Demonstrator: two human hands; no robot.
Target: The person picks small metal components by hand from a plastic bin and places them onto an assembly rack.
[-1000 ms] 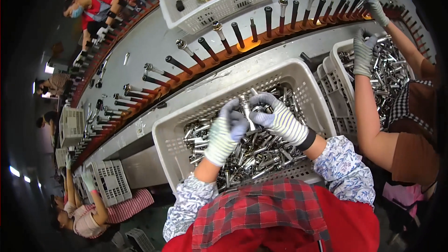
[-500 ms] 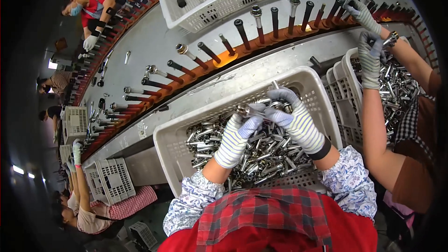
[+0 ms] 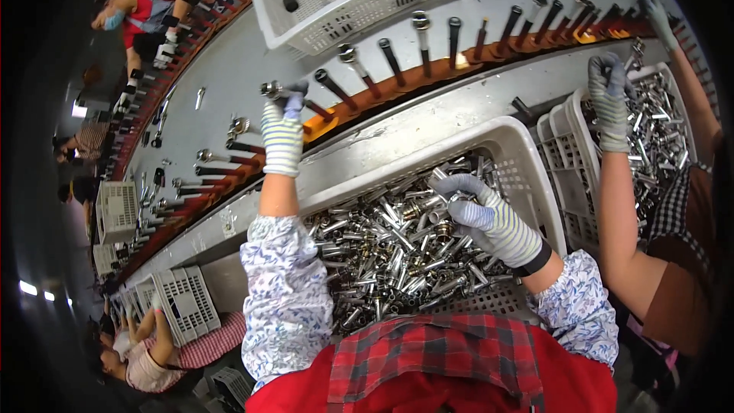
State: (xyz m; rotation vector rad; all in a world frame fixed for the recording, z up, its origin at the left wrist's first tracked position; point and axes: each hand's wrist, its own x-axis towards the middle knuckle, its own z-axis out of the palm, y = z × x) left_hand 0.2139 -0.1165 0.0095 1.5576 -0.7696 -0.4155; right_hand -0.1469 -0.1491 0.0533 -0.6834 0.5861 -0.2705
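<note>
My left hand (image 3: 283, 131), in a striped glove, reaches over the curved line of upright tools. Its fingers are closed on a chrome ratchet head (image 3: 271, 90), right above the orange carrier strip (image 3: 315, 127); the fingers hide whatever lies below it. My right hand (image 3: 489, 218) is closed above the grey plastic crate (image 3: 531, 154). Between its thumb and fingers are small chrome metal parts (image 3: 439, 174), one of them tube-shaped. Beneath it, the crate holds a heap of loose chrome tubes and fittings (image 3: 397, 245).
Ratchets with dark handles (image 3: 423, 42) stand along the strip. Beyond it sits a large grey crate (image 3: 306, 34). To the right, a co-worker's gloved hand (image 3: 609, 111) hovers by another crate of chrome parts (image 3: 650, 138). Other people work along the line's left side.
My left hand has left my right hand and moved up and left to the strip, carrying the chrome ratchet head. My right hand stays over the crate. The upright tools have shifted along.
</note>
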